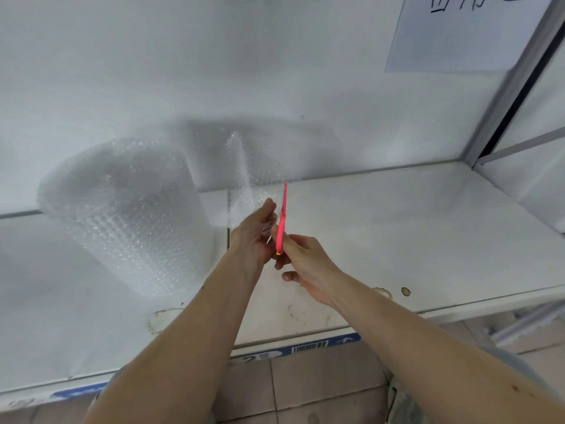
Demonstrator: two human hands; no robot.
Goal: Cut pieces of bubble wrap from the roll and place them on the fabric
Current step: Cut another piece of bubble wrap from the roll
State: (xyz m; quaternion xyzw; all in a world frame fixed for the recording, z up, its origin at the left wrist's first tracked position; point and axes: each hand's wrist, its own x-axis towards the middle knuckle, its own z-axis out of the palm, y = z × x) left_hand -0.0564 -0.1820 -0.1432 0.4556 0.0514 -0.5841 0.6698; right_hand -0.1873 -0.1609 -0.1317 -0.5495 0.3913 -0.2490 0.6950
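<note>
We see a white wall filling the upper part of the view, with a sheet of paper bearing handwritten strokes fixed to it at the upper right. Below it runs a white desk, stained in a few spots near its front edge, where a blue label strip with a barcode is stuck. A metal frame rises at the right end of the desk. Tiled floor shows beneath the edge.

On the left half of the desk stands a big roll of bubble wrap, upright on its end. From it a loose sheet of bubble wrap runs rightward along the wall and down to our hands, which meet near the middle of the desk.

Our left hand grips the lower edge of the sheet, fingers curled round a bunched fold of it. Just beside it, touching or nearly so, our right hand holds a pink cutter by its lower end, fingers closed round the handle, the slim pink body pointing up and away from us against the edge of the sheet. Whether a blade is in the wrap we cannot tell. Both bare forearms reach in from the bottom of the view.
</note>
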